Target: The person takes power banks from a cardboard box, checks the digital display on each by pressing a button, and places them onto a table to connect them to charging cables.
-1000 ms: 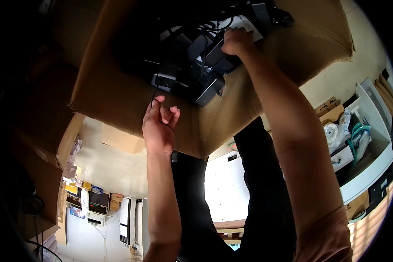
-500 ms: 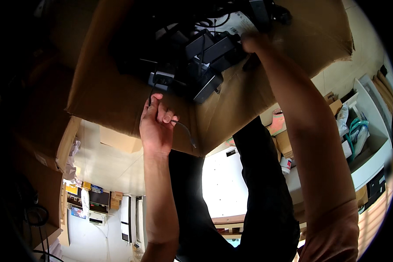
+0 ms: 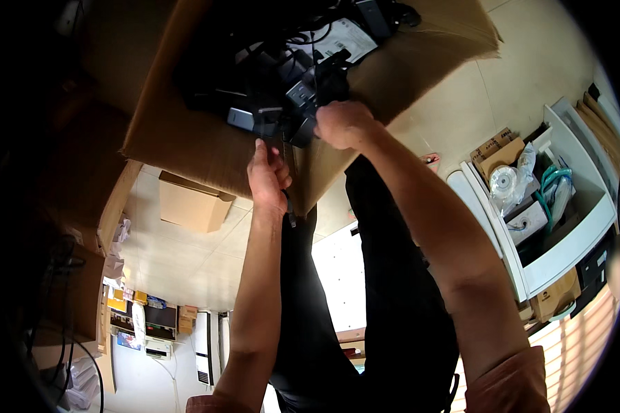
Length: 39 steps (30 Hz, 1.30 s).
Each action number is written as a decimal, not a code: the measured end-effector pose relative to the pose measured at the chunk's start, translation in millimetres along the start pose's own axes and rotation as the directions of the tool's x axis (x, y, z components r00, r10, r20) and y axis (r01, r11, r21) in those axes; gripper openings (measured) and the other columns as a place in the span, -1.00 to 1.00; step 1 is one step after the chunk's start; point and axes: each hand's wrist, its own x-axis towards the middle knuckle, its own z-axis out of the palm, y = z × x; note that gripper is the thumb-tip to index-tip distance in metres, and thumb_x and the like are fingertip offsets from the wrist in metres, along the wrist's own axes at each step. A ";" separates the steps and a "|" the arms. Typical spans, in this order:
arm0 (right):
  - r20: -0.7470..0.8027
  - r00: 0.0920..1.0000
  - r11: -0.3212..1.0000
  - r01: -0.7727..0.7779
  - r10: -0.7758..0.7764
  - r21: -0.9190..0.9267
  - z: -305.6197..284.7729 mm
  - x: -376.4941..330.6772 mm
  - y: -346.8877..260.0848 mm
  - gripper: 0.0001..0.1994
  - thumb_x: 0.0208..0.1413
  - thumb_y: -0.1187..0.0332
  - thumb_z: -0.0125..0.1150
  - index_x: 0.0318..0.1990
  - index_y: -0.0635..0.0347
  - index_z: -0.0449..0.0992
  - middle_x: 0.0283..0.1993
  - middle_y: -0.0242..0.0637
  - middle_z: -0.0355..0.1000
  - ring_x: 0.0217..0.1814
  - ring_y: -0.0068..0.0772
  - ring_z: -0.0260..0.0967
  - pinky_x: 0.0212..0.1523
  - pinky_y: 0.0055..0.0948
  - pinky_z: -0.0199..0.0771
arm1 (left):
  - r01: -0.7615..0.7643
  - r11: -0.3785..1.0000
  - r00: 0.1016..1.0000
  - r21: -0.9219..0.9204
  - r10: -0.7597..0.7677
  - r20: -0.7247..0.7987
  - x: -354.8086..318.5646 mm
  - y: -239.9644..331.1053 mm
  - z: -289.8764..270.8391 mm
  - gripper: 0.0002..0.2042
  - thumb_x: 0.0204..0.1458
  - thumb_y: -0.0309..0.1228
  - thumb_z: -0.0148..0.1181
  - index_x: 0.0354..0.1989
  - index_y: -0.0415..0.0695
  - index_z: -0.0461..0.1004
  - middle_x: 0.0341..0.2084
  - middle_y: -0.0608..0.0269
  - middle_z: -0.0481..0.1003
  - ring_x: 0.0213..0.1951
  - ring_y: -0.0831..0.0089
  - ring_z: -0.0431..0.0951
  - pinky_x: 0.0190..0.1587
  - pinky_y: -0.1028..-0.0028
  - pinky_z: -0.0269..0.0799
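Note:
A large cardboard box point(image 3: 399, 72) in front of me holds a dark jumble of black power adapters point(image 3: 302, 95) and cables. My left hand point(image 3: 269, 175) is closed at the box's near edge around a thin black cable point(image 3: 291, 210), whose end hangs below the palm. Just above those fingertips lies an adapter with a grey side point(image 3: 241, 118). My right hand point(image 3: 344, 124) reaches in over the right wall, fingers curled at the black adapters near the front corner. What its fingertips grip is partly hidden and dark. A white printed sheet point(image 3: 344, 40) lies deeper inside.
On the right stands an open white drawer point(image 3: 565, 258) with bagged parts and a teal cable point(image 3: 551, 186). A smaller cardboard box point(image 3: 193, 203) sits on the tiled floor at left. My legs point(image 3: 406, 289) are below the large box.
My right hand has moved left and nearer, from beside the white sheet to the adapters at the front corner. My left hand has shifted right and still holds the cable. The view has shifted.

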 end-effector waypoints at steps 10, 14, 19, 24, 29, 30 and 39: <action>-0.210 0.976 0.977 0.105 -0.065 0.186 11.2 -100.8 -13.6 -0.60 0.24 0.13 -0.04 -0.23 0.28 0.62 -0.17 0.01 0.57 -0.07 0.07 0.54 -0.06 -0.07 0.53 | 0.034 0.998 0.999 0.048 -0.035 0.038 -99.8 11.5 5.7 -0.69 0.38 -0.14 -0.19 -0.47 0.10 0.20 -0.67 0.55 0.03 -0.68 0.66 -0.05 -0.64 0.56 -0.16; -0.280 0.957 0.945 0.163 -0.081 0.284 4.1 -178.6 -38.1 -0.60 0.24 0.12 -0.05 -0.27 0.31 0.58 -0.22 0.07 0.55 -0.11 0.16 0.51 -0.08 -0.01 0.50 | -0.013 0.999 1.000 0.043 0.013 -0.007 -190.5 16.5 -26.7 -0.70 0.35 -0.16 -0.17 -0.48 0.11 0.18 -0.70 0.56 -0.01 -0.69 0.67 -0.06 -0.65 0.56 -0.15; -0.472 0.874 0.891 0.299 -0.112 0.342 5.7 -297.3 -41.5 -0.58 0.29 0.09 -0.08 -0.30 0.33 0.49 -0.27 0.19 0.50 -0.15 0.30 0.43 -0.12 0.12 0.41 | -0.109 0.990 0.994 0.088 0.110 -0.012 -314.0 -2.3 -91.0 -0.64 0.35 -0.12 -0.14 -0.53 0.08 0.13 -0.72 0.55 0.00 -0.72 0.67 -0.05 -0.67 0.55 -0.17; -0.475 0.844 0.867 0.413 -0.250 0.278 -5.5 -383.6 -66.8 -0.58 0.31 0.12 -0.09 -0.36 0.36 0.45 -0.30 0.24 0.47 -0.16 0.33 0.41 -0.12 0.14 0.37 | -0.279 0.954 0.949 0.111 0.291 -0.123 -413.5 -40.9 -146.8 -0.64 0.36 -0.10 -0.14 -0.51 0.06 0.19 -0.73 0.57 0.06 -0.73 0.72 -0.01 -0.71 0.59 -0.15; -0.486 0.777 0.788 0.563 -0.401 0.251 -32.6 -443.8 -99.1 -0.60 0.32 0.14 -0.07 -0.42 0.33 0.41 -0.49 0.07 0.43 -0.39 0.15 0.41 -0.30 -0.04 0.36 | -0.418 0.908 0.870 -0.029 0.390 -0.302 -439.8 -79.3 -182.4 -0.66 0.35 -0.12 -0.13 -0.50 0.07 0.20 -0.72 0.59 0.06 -0.74 0.73 0.00 -0.72 0.60 -0.15; -0.459 0.785 0.777 0.569 -0.416 0.268 -40.0 -454.2 -112.1 -0.61 0.32 0.16 -0.07 -0.44 0.32 0.40 -0.53 -0.04 0.40 -0.45 -0.01 0.38 -0.35 -0.13 0.34 | -0.426 0.898 0.863 -0.114 0.365 -0.348 -450.0 -77.1 -190.3 -0.66 0.35 -0.11 -0.13 -0.50 0.08 0.19 -0.73 0.60 0.06 -0.74 0.73 -0.01 -0.71 0.60 -0.16; -0.273 0.815 0.767 0.576 -0.511 0.282 -44.1 -536.0 -245.4 -0.66 0.35 0.24 -0.06 -0.46 0.25 0.34 -0.57 -0.47 0.27 -0.54 -0.64 0.17 -0.50 -0.49 0.21 | -0.691 0.638 0.705 -0.340 0.493 -0.510 -494.4 -9.2 -281.4 -0.64 0.34 -0.08 -0.11 -0.51 0.07 0.18 -0.72 0.62 0.05 -0.72 0.75 -0.05 -0.69 0.61 -0.18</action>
